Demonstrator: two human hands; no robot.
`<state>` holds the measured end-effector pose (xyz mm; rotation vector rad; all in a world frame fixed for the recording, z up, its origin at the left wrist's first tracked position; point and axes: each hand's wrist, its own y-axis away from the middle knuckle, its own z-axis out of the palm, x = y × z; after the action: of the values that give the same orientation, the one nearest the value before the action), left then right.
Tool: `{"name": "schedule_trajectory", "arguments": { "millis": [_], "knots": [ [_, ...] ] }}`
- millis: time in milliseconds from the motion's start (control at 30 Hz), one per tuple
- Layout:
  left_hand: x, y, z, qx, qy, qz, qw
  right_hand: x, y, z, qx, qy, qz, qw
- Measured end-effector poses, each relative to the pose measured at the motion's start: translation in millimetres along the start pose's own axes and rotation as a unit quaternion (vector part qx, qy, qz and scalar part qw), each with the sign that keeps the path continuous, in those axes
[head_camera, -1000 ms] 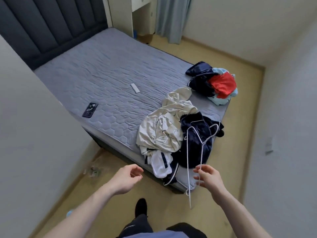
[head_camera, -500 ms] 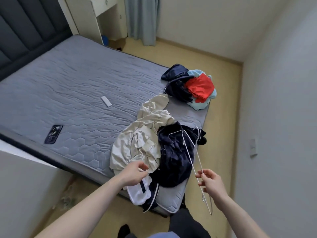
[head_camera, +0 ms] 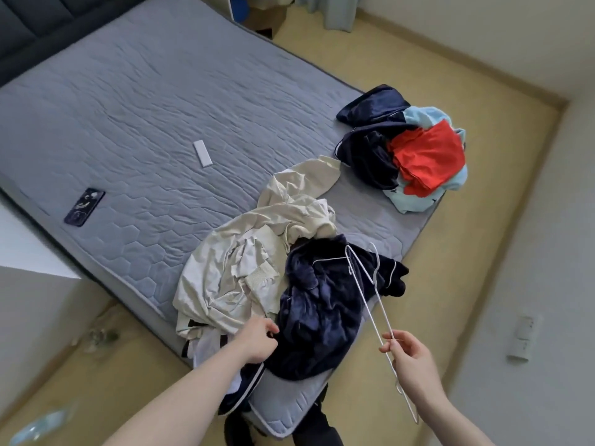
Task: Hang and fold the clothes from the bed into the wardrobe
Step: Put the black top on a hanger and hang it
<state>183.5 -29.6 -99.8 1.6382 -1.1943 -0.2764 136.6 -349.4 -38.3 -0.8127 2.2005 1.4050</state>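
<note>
While hands [head_camera: 409, 358] pinch thin wire hanger [head_camera: 370, 284] — rumpled velvety navy garment [head_camera: 318, 317].

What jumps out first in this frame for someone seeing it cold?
The bright red garment atop the dark blue and light blue heap at the grey quilted mattress's far right corner. Next, the rumpled cream jacket beside the dark navy fleece garment at the near corner, where the left hand reaches in. The right hand pinches a thin white wire hanger over the navy fleece.
</note>
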Motion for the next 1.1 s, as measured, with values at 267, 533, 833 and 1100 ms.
{"name": "schedule_trajectory", "arguments": {
  "millis": [267,533,833,1100],
  "knots": [
    [20.8,-124.7,52.1,-0.006,0.095,-0.046,0.994,35.7,-77.9,19.7,-0.007,-0.027,-0.015,1.000],
    [16.3,-132.0,82.3,0.072,0.275,-0.086,0.955,35.4,-83.5,27.6,-0.044,-0.011,-0.013,0.999],
    [20.6,0.8,51.7,-0.037,0.338,-0.100,0.935,-7.8,-24.7,8.2,-0.080,0.016,-0.043,0.996],
    [52.5,145.1,16.2,-0.071,0.437,0.014,0.896,-9.7,8.9,-10.7,-0.048,0.116,-0.084,0.989]
  ]
}}
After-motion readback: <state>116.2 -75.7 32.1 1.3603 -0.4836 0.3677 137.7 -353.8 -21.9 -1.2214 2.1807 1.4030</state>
